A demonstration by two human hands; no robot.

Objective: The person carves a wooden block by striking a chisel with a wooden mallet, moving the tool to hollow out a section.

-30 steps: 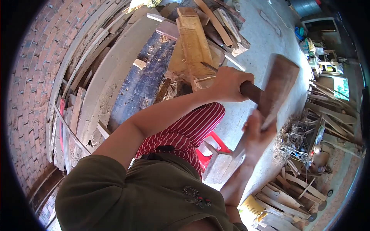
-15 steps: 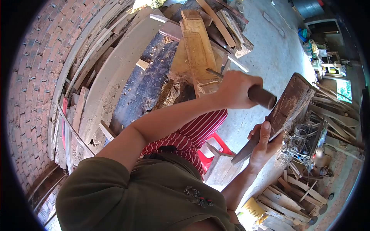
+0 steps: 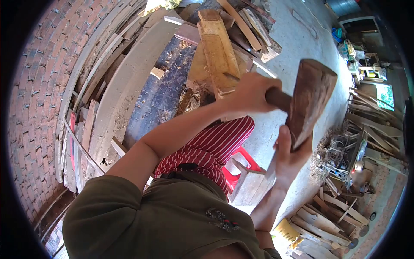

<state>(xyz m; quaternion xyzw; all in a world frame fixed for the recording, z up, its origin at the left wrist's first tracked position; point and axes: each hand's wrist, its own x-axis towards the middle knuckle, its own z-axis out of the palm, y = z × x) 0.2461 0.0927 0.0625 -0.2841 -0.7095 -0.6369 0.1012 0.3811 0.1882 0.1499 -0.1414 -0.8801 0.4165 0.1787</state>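
Note:
My left hand (image 3: 249, 93) is closed around the dark handle of a chisel (image 3: 277, 99). Its thin blade points at the near end of a yellowish wooden block (image 3: 217, 49), which lies on a dark blue, chip-strewn surface (image 3: 161, 93). My right hand (image 3: 288, 156) grips the lower end of a flat brown wooden mallet (image 3: 311, 97). The mallet's face is up against the butt of the chisel handle. My leg in red striped cloth (image 3: 211, 144) is below my left forearm.
Planks and offcuts (image 3: 88, 125) are stacked along a brick wall (image 3: 39, 86) on the left. A red plastic stool (image 3: 235, 172) and a wooden box (image 3: 246, 185) are under me. More timber pieces (image 3: 327, 216) and machinery clutter (image 3: 345, 155) lie on the concrete floor at right.
Half a second ago the mallet was drawn back, away from the chisel handle. It has swung in and now meets the handle's end, as it did one second ago. My left hand kept its grip.

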